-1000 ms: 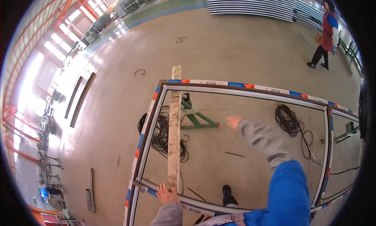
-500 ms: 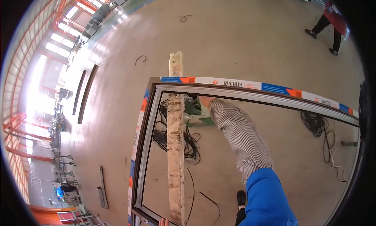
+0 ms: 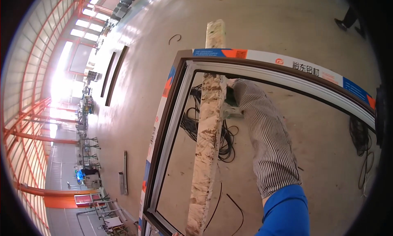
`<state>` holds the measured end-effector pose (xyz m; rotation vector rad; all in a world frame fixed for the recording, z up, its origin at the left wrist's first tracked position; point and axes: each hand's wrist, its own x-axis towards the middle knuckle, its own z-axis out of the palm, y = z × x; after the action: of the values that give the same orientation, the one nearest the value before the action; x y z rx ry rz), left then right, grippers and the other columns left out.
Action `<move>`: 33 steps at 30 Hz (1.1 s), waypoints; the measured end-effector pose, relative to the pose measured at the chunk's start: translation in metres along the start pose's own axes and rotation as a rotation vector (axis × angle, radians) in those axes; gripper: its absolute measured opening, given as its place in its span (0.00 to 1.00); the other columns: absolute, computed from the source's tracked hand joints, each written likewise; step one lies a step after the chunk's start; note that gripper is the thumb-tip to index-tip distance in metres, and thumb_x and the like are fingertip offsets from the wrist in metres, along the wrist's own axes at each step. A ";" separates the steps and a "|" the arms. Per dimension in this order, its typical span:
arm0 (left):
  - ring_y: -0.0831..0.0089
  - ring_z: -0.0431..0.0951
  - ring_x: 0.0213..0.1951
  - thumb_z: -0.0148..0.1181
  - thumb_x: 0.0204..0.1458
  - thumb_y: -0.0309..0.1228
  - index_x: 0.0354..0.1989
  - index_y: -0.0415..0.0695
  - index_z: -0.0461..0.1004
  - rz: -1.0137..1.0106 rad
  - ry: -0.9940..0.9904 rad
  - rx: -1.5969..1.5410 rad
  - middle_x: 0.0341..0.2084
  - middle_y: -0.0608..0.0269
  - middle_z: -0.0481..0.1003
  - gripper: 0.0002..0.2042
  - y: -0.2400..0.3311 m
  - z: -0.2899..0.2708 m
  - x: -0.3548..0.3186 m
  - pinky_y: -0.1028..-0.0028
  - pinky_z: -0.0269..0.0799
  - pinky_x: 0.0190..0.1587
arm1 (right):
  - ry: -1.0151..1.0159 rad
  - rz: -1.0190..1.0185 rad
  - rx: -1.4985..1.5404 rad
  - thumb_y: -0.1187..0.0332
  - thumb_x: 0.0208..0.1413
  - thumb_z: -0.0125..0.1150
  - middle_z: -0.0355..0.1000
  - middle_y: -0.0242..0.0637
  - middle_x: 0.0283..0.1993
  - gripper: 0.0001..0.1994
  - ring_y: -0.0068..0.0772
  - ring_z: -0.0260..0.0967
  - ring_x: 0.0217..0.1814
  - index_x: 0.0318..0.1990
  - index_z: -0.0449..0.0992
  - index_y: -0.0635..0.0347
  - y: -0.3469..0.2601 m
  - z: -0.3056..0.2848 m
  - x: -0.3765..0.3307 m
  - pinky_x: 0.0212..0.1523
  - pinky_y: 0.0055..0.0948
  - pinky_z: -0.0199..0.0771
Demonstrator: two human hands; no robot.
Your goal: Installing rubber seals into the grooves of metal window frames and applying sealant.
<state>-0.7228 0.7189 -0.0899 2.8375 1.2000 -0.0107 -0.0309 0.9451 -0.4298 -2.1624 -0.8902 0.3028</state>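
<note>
A large brown and grey metal window frame [image 3: 163, 125], with printed protective film along its outer sides, lies across a long pale, worn beam [image 3: 206, 154]. At the bottom edge, only the fingertips of my left hand [image 3: 176, 234] show, curled over the near rail of the frame. My right forearm, in a striped sleeve cover [image 3: 272, 146] over a blue sleeve [image 3: 284, 211], extends over the frame's opening to its far rail. My right hand is at that rail beside the beam, almost wholly hidden, so its fingers cannot be made out.
Coiled black cables [image 3: 190, 123] lie on the floor below the beam, and more cable [image 3: 358, 133] lies at the right. Two dark bars [image 3: 116, 76] and short metal profiles [image 3: 124, 174] rest on the floor at left. A person's legs [image 3: 348, 21] show at far right.
The view has shifted, so the frame and beam appear higher, nearer and more tilted. My right hand has gone further out of sight at the far rail. The other person is now mostly out of view.
</note>
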 end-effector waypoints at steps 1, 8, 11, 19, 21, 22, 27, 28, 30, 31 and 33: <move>0.47 0.58 0.57 0.55 0.49 0.29 0.54 0.38 0.62 0.010 -0.001 -0.019 0.55 0.42 0.58 0.23 0.000 0.001 0.000 0.57 0.55 0.56 | -0.010 0.002 -0.009 0.61 0.58 0.40 0.64 0.48 0.52 0.17 0.45 0.62 0.53 0.53 0.64 0.54 0.026 -0.007 0.004 0.52 0.37 0.62; 0.48 0.61 0.55 0.60 0.46 0.30 0.52 0.38 0.63 -0.002 -0.011 -0.018 0.52 0.44 0.62 0.24 0.028 -0.015 0.018 0.52 0.53 0.54 | -0.072 -0.032 -0.023 0.61 0.58 0.40 0.64 0.48 0.53 0.17 0.46 0.61 0.54 0.53 0.63 0.55 0.037 0.017 0.016 0.52 0.37 0.62; 0.48 0.61 0.54 0.60 0.45 0.27 0.51 0.39 0.65 -0.021 0.008 -0.052 0.52 0.45 0.63 0.23 0.029 -0.015 0.017 0.52 0.52 0.55 | -0.094 -0.048 -0.034 0.61 0.58 0.40 0.63 0.48 0.53 0.17 0.46 0.61 0.54 0.53 0.63 0.55 0.041 0.024 0.019 0.53 0.37 0.62; 0.48 0.62 0.54 0.57 0.44 0.25 0.50 0.40 0.67 -0.054 0.048 -0.092 0.52 0.47 0.64 0.21 0.033 -0.016 0.018 0.51 0.49 0.57 | -0.142 -0.076 -0.077 0.61 0.58 0.40 0.63 0.48 0.53 0.18 0.46 0.60 0.55 0.53 0.63 0.55 0.052 0.025 0.035 0.53 0.37 0.61; 0.49 0.62 0.54 0.57 0.44 0.25 0.50 0.40 0.67 -0.050 0.042 -0.106 0.52 0.47 0.64 0.20 0.032 -0.017 0.019 0.51 0.49 0.57 | -0.148 -0.081 -0.093 0.61 0.58 0.40 0.63 0.48 0.54 0.18 0.46 0.60 0.55 0.53 0.63 0.56 0.051 0.017 0.034 0.53 0.37 0.61; 0.49 0.62 0.54 0.56 0.44 0.26 0.49 0.40 0.67 -0.036 0.023 -0.122 0.52 0.47 0.64 0.20 0.032 -0.015 0.021 0.51 0.48 0.57 | -0.153 -0.070 -0.109 0.61 0.58 0.40 0.63 0.49 0.54 0.18 0.46 0.60 0.55 0.54 0.62 0.56 0.064 0.011 0.034 0.53 0.37 0.61; 0.51 0.62 0.54 0.56 0.44 0.26 0.49 0.41 0.68 -0.091 0.034 -0.091 0.52 0.48 0.64 0.20 0.035 -0.018 0.021 0.51 0.47 0.58 | -0.378 -0.172 0.015 0.60 0.54 0.46 0.70 0.46 0.43 0.18 0.42 0.67 0.45 0.49 0.67 0.60 -0.010 -0.027 0.011 0.40 0.36 0.68; 0.51 0.62 0.55 0.56 0.44 0.26 0.49 0.41 0.68 -0.087 0.032 -0.093 0.52 0.48 0.64 0.20 0.035 -0.019 0.020 0.52 0.47 0.58 | -0.376 -0.174 0.014 0.60 0.54 0.46 0.70 0.46 0.43 0.18 0.42 0.67 0.45 0.49 0.67 0.60 -0.025 -0.044 -0.001 0.40 0.36 0.68; 0.52 0.62 0.55 0.56 0.44 0.26 0.49 0.41 0.68 -0.103 0.032 -0.109 0.52 0.49 0.65 0.20 0.041 -0.022 0.023 0.52 0.47 0.58 | -0.201 -0.099 -0.040 0.60 0.54 0.46 0.69 0.47 0.45 0.18 0.43 0.66 0.48 0.49 0.67 0.60 -0.050 -0.075 -0.029 0.44 0.37 0.66; 0.52 0.62 0.54 0.57 0.44 0.26 0.48 0.41 0.69 -0.123 0.031 -0.120 0.51 0.49 0.65 0.19 0.043 -0.024 0.022 0.53 0.47 0.59 | -0.114 -0.063 -0.067 0.60 0.54 0.46 0.68 0.47 0.47 0.18 0.44 0.65 0.49 0.49 0.67 0.60 -0.063 -0.090 -0.043 0.46 0.37 0.65; 0.53 0.62 0.54 0.57 0.44 0.26 0.47 0.40 0.69 -0.140 0.055 -0.115 0.51 0.49 0.66 0.19 0.043 -0.024 0.020 0.53 0.47 0.59 | 0.059 -0.010 -0.106 0.59 0.54 0.46 0.66 0.48 0.49 0.18 0.45 0.63 0.52 0.48 0.66 0.60 -0.093 -0.122 -0.064 0.51 0.37 0.63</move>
<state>-0.6782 0.7047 -0.0639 2.6676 1.3607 0.1260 -0.0673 0.8756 -0.2831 -2.2514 -0.9014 0.1895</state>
